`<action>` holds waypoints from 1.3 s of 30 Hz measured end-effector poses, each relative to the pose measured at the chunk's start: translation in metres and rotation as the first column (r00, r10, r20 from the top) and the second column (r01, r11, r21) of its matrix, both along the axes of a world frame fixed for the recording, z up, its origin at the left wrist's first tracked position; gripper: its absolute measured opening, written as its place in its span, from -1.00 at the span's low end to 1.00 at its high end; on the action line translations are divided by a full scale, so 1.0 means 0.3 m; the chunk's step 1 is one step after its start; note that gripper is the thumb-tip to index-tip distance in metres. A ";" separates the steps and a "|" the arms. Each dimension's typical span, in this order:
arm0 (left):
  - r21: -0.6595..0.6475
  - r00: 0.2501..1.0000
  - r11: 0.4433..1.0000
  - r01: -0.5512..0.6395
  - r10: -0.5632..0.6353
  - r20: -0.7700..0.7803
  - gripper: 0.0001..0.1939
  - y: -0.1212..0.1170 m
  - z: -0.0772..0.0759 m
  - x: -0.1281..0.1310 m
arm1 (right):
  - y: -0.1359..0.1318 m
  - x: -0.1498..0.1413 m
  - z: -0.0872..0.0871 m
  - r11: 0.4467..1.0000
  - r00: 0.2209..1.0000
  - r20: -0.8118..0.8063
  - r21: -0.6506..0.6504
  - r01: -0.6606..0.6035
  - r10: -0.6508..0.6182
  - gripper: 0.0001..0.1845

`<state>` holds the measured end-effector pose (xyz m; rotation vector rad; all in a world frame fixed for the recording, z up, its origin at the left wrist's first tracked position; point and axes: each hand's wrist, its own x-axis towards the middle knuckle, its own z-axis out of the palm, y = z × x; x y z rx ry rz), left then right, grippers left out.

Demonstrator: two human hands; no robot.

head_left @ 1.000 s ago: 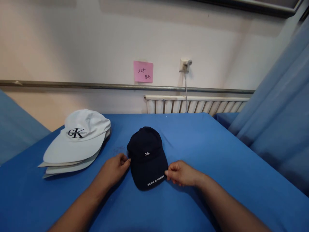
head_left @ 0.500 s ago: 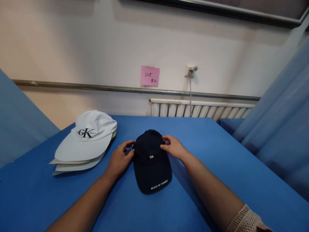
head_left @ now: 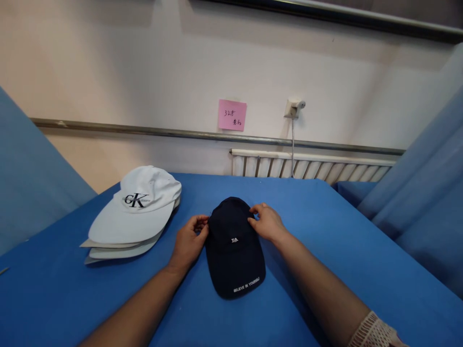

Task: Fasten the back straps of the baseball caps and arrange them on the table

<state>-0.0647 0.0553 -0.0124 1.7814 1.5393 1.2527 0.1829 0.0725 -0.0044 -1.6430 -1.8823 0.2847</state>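
Note:
A dark navy baseball cap (head_left: 233, 260) lies on the blue table surface, its brim toward me, with a small white logo on the front and white lettering along the brim's edge. At the left side of its crown, my left hand (head_left: 190, 238) pinches the fabric between thumb and fingers. My right hand (head_left: 268, 221) has thumb and fingers curled on the crown's right edge. To the left sits a stack of pale caps (head_left: 132, 217), the top one white with a black "CK"-like print. The lower caps show mostly as brims.
The blue-covered table (head_left: 325, 270) stretches toward the wall. Behind it are a white radiator (head_left: 311, 161), a metal rail (head_left: 162, 131), a socket with a plug (head_left: 293, 108) and a pink note (head_left: 232, 115). Blue curtains (head_left: 430, 193) hang at both sides.
My right hand has gone from the brim's right edge up to the crown's right side. My left hand has shifted up along the crown's left side. The view has turned slightly left.

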 end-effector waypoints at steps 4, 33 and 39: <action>0.000 1.000 1.000 -0.010 0.010 0.004 -0.68 0.001 0.000 0.000 | 0.008 -0.003 0.002 1.000 0.990 0.138 0.010 -0.004 0.003 -0.90; -0.080 0.841 0.990 0.116 -0.140 -0.523 -0.71 0.185 0.231 0.165 | -0.010 -0.022 -0.031 0.980 0.891 -0.413 0.126 -0.151 0.190 -0.67; -0.109 0.910 0.976 0.188 -0.215 -0.353 -0.70 0.170 0.221 0.179 | -0.004 -0.038 -0.030 0.980 0.924 -0.346 0.160 -0.115 0.165 -0.64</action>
